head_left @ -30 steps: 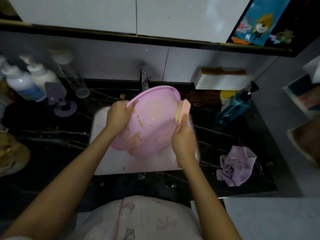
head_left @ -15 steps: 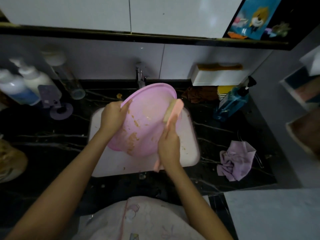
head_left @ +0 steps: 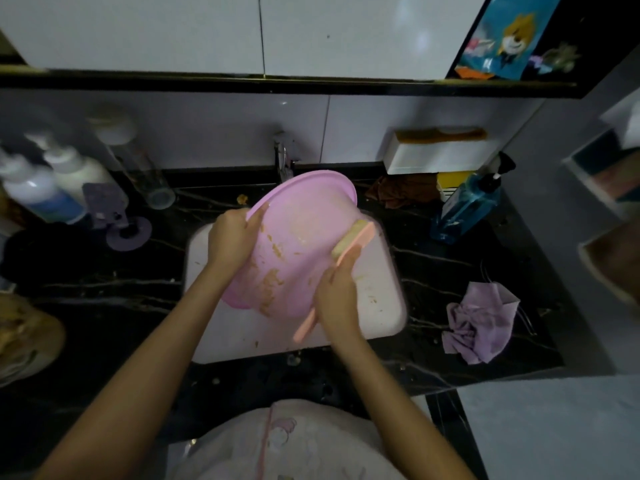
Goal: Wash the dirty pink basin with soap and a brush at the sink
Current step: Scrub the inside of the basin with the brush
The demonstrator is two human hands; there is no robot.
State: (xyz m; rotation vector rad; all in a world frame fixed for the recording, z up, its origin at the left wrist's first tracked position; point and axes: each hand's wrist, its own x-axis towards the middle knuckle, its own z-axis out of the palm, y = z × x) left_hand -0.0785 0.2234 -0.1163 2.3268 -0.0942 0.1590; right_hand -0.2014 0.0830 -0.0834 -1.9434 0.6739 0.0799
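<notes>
At the far left of the dark marbled desk (head_left: 104, 289), 2 white pump bottles (head_left: 74, 173) stand against the wall. A clear tall bottle (head_left: 138, 168) is just to their right, and a lilac holder (head_left: 119, 223) sits nearer.

The left hand (head_left: 232, 237) grips the left rim of the pink basin (head_left: 298, 244), its fingers curled round the edge and pressed together. The basin is held tilted over the white sink (head_left: 384, 306), its far rim raised toward the tap (head_left: 284, 157) and its hollow facing the person. Brown smears cover the lower, near part of its inside.

The right hand (head_left: 336, 296) grips the handle of a pink brush (head_left: 353, 237), fingers wrapped close round it, 1 finger reaching along the back of the head. The pale bristles press against the basin's inner wall on the right side, and the handle's end sticks out below the hand, over the sink.

Right of the sink, far on the desk, lies a brown cloth (head_left: 401, 190). Beside it is a blue bottle (head_left: 467, 206) with a black pump. A white box (head_left: 433, 155) is fixed to the wall above them. Nearer, a crumpled lilac cloth (head_left: 481, 323) lies on the desk, well apart from the sink.
</notes>
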